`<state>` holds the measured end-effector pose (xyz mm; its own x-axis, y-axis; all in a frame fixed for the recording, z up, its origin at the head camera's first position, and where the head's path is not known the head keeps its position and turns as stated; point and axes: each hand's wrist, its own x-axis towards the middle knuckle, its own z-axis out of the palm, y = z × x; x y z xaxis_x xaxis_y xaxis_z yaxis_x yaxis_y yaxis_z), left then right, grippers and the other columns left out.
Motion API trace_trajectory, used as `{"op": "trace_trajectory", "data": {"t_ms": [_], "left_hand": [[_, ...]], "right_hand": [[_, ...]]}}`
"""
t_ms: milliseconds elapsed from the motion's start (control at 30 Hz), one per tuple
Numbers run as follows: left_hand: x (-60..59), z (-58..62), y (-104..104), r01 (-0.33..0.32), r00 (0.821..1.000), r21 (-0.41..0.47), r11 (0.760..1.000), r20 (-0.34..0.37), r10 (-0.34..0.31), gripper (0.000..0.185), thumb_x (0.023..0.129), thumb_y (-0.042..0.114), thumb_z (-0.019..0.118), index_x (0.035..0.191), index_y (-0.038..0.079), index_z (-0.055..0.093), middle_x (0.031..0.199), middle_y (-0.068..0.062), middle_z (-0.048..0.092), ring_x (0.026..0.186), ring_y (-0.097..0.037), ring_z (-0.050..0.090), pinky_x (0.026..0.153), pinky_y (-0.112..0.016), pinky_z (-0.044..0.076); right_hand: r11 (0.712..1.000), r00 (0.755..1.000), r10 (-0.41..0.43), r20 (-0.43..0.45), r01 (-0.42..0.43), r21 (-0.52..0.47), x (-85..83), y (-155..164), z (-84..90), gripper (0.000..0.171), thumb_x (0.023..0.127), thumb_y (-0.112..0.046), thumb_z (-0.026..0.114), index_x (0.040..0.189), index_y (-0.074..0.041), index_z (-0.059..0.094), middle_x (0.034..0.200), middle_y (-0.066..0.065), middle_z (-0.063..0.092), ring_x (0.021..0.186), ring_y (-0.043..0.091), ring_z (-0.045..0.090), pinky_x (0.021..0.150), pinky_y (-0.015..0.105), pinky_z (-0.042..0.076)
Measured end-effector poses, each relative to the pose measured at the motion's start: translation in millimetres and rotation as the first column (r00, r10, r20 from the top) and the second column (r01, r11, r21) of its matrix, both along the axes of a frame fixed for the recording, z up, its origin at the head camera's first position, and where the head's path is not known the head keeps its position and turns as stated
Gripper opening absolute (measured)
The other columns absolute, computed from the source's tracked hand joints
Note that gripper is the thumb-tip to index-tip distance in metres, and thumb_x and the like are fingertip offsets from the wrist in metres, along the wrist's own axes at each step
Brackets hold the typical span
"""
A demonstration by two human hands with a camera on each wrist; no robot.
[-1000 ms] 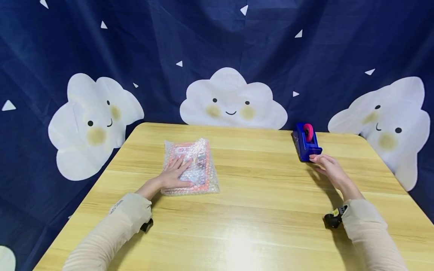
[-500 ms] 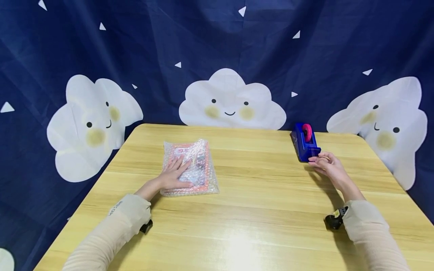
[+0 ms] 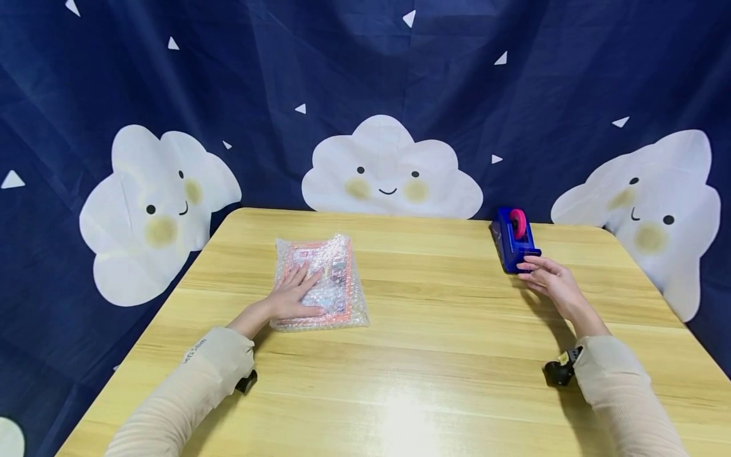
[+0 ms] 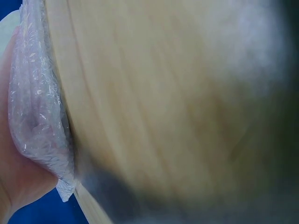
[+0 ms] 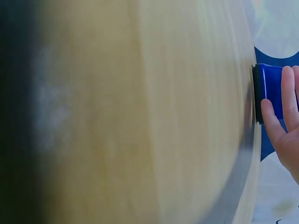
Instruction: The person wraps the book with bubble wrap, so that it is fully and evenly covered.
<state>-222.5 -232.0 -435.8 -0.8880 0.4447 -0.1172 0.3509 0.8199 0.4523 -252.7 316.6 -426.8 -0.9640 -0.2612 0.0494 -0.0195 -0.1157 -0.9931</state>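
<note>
I'm seeing a wide stretch of bare table (image 3: 428, 311) running between the packet (image 3: 342, 279) and the dispenser (image 3: 507, 244), leaving room for a hand to pass. The left hand (image 3: 294, 299) is blocking the packet's left side, the right hand (image 3: 555, 287) the dispenser's near end; behind, the curtain (image 3: 257, 76) is walling things off.

L hand (image 3: 294, 300) hides pt of bubble-wrapped pack (image 3: 340, 279), print illegible. R-wrist view: R hand (image 5: 288, 134) is cut off at edge, hides pt of tape dispenser (image 5: 273, 86); tabletop (image 5: 140, 116) blurry.
</note>
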Motion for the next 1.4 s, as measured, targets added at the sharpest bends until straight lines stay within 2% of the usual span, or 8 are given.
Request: {"op": "trace_trajectory", "data": {"t_ms": [100,200,333,467,733,933,1133,1400], "left_hand": [[-0.6,-0.3,0,0.0,1.0,-0.001,1.0,-0.001,0.0,0.09,0.081,0.053,0.059,0.147,0.011,0.014,0.15,-0.022,-0.008,0.135,-0.042,-0.01,0.105,-0.059,-0.006],[-1.7,-0.9,0,0.003,1.0,-0.001,1.0,-0.004,-0.003,0.09,0.081,0.053,0.059,0.147,0.01,0.014,0.15,-0.022,-0.008,0.135,-0.042,-0.01,0.105,-0.06,-0.006],[-2.1,-1.2,0,0.007,1.0,0.002,1.0,-0.006,-0.007,0.091,0.081,0.053,0.059,0.147,0.011,0.014,0.15,-0.022,-0.008,0.135,-0.042,-0.01,0.105,-0.06,-0.006],[-1.6,-1.7,1,0.009,1.0,0.003,1.0,0.001,-0.009,0.09,0.081,0.053,0.059,0.147,0.012,0.013,0.15,-0.021,-0.008,0.136,-0.041,-0.01,0.105,-0.059,-0.006],[-0.8,-2.0,0,0.005,1.0,0.004,1.0,0.01,-0.005,0.091,0.081,0.055,0.058,0.147,0.013,0.012,0.15,-0.021,-0.009,0.135,-0.041,-0.011,0.105,-0.059,-0.006],[-1.3,-2.1,-1,-0.001,1.0,-0.004,1.0,0.018,0.001,0.091,0.081,0.055,0.057,0.148,0.014,0.012,0.151,-0.019,-0.009,0.136,-0.039,-0.012,0.105,-0.06,-0.006],[-1.3,-1.9,0,0.004,1.0,-0.004,1.0,0.024,-0.004,0.091,0.081,0.056,0.057,0.148,0.014,0.011,0.151,-0.019,-0.01,0.136,-0.039,-0.012,0.105,-0.059,-0.007],[-2.4,-1.9,0,0.0,1.0,-0.01,1.0,0.01,0.0,0.091,0.081,0.056,0.057,0.148,0.014,0.012,0.15,-0.02,-0.01,0.135,-0.041,-0.012,0.105,-0.06,-0.006]], "right_hand": [[1.0,0.999,-0.026,0.018,0.026,-0.005,-0.1,0,0.8,0.024,0.097,-0.008,0.039,0.109,-0.018,0.058,0.098,-0.011,0.067,0.088,0.005,0.064,0.076,0.016,0.049],[0.995,0.995,-0.099,0.027,0.1,-0.014,-0.5,-2,1.8,0.02,0.096,-0.012,0.046,0.099,-0.018,0.065,0.09,-0.009,0.069,0.082,0.005,0.065,0.073,0.017,0.051],[0.975,0.975,-0.219,0.04,0.22,-0.041,-0.8,-6,3.2,0.02,0.091,-0.007,0.052,0.083,-0.015,0.069,0.076,-0.005,0.07,0.07,0.005,0.066,0.066,0.017,0.052],[0.96,0.961,-0.267,0.063,0.271,-0.062,-0.4,-8,4.4,0.024,0.089,0.001,0.053,0.077,-0.013,0.068,0.071,-0.004,0.069,0.066,0.005,0.065,0.063,0.016,0.052],[0.961,0.963,-0.264,0.046,0.267,-0.069,-4.2,-11,2.6,0.016,0.088,0.006,0.053,0.085,-0.009,0.057,0.07,-0.004,0.068,0.061,0.005,0.063,0.06,0.016,0.052],[0.963,0.96,-0.253,0.125,0.262,-0.064,-6.3,-12,3.2,0.018,0.088,0.004,0.053,0.098,-0.005,0.041,0.068,-0.003,0.068,0.058,0.005,0.062,0.059,0.017,0.052],[0.964,0.943,-0.254,0.214,0.265,-0.024,-5.9,-11,3.8,0.022,0.088,-0.004,0.056,0.104,-0.006,0.041,0.069,-0.004,0.068,0.06,0.004,0.061,0.063,0.016,0.052],[0.962,0.943,-0.253,0.217,0.269,-0.043,-6.9,-10,4.2,0.019,0.089,-0.004,0.055,0.104,-0.011,0.043,0.07,-0.003,0.068,0.061,0.005,0.061,0.061,0.017,0.051]]}}
